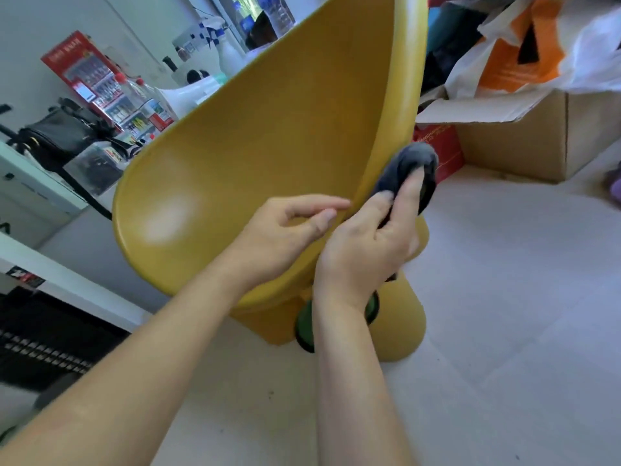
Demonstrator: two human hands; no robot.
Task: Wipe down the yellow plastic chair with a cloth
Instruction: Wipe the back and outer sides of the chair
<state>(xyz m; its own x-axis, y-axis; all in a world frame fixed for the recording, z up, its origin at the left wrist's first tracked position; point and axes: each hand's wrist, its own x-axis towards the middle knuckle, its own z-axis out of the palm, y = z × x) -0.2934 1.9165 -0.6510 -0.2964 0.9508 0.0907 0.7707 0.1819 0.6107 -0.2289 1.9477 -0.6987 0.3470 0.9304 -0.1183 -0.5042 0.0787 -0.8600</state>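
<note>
On the floor (504, 297), yellow chair (268, 129) stood with left hand (285, 237) pinching its rim, probably to steady it, while curled fingers of right hand (366, 243) gripped grey cloth (413, 166) against the rim's outside.

You're looking down at a pale tiled floor (504, 331). The yellow chair (268, 146) stands on it by its rounded base; behind it a cardboard box (524, 146) sits on the floor, a red bag (450, 153) just beside it.
</note>
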